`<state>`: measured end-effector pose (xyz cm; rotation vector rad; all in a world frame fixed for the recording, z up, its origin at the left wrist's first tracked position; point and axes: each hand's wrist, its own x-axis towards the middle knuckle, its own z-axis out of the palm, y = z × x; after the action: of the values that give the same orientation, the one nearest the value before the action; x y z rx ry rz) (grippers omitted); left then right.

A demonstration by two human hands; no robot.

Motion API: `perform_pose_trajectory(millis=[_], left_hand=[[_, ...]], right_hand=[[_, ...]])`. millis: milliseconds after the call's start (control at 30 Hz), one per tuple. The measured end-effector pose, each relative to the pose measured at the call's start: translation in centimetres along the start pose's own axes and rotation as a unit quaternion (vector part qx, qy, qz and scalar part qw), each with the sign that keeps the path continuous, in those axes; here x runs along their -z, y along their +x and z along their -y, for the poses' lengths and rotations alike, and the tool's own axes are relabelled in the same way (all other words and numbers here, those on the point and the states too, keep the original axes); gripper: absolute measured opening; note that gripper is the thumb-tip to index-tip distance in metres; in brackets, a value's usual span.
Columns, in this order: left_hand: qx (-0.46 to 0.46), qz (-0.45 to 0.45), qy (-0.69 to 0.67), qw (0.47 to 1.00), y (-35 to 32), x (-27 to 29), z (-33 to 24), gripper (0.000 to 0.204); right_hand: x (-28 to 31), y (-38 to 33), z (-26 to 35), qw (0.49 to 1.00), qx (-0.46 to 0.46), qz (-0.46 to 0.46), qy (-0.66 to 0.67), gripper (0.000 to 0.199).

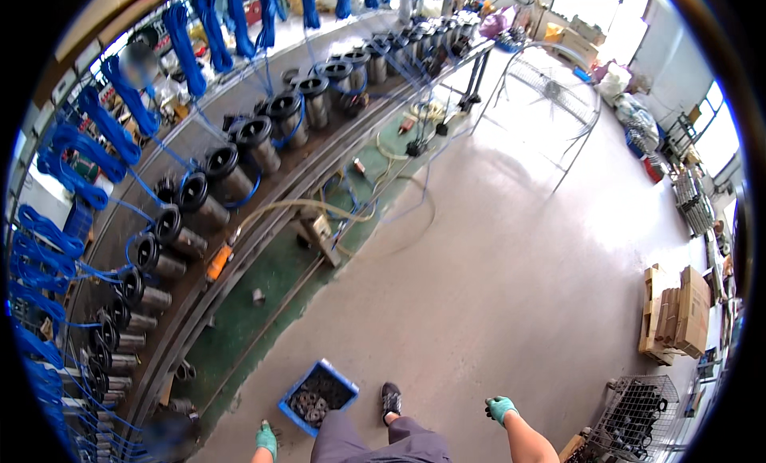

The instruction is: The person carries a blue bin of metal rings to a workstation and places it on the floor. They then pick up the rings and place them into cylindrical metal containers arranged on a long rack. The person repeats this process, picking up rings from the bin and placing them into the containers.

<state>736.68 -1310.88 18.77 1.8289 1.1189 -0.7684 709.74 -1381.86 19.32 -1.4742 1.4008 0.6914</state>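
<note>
My left hand, in a green glove, hangs low beside my left thigh, its fingers loosely apart. It is nearest to a blue plastic crate of dark ring-shaped metal parts on the floor by my left leg. Out to the right, my right hand, also gloved in green, is held over the floor with fingers slightly bent. Nothing shows in either hand. On the long bench to the left stand several metal cylinders with black ring-shaped tops, with blue hoses running to them.
An orange-handled tool on a yellowish hose lies at the bench edge. A metal post stands on the green floor strip. Ahead is a wire rack. To the right are flattened cardboard boxes on a pallet and a wire basket of black parts.
</note>
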Motion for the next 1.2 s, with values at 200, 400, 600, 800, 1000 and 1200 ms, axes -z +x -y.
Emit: perform_pose_trajectory(millis=[200, 400, 600, 800, 1000, 1200], left_hand=[[-0.122, 0.079, -0.02, 0.989, -3.8, -12.8, -17.0, 0.056], [-0.137, 0.085, -0.045, 0.986, -4.0, -23.3, -30.0, 0.051], [-0.322, 0.074, 0.037, 0.943, -4.4, -37.6, -47.7, 0.032], [-0.633, 0.045, 0.189, 0.749, -13.9, -51.8, -75.5, 0.046], [-0.682, -0.018, 0.371, 0.63, -20.5, -62.2, -98.0, 0.052], [-0.575, -0.095, 0.565, 0.584, -17.0, -71.8, -106.2, 0.055]], right_hand=[[9.5, 1.3, 4.9, 0.942, 0.007, -0.106, 0.318, 0.027], [11.1, 6.5, 12.5, 0.972, 0.013, -0.025, 0.232, 0.032], [17.9, 7.1, 23.9, 0.971, -0.067, -0.022, 0.228, 0.024], [29.3, 14.0, 41.7, 0.963, 0.032, -0.083, 0.253, 0.024], [37.4, 22.8, 68.4, 0.944, 0.241, -0.039, 0.224, 0.04], [42.6, 29.0, 100.5, 0.877, 0.452, 0.017, 0.163, 0.054]])
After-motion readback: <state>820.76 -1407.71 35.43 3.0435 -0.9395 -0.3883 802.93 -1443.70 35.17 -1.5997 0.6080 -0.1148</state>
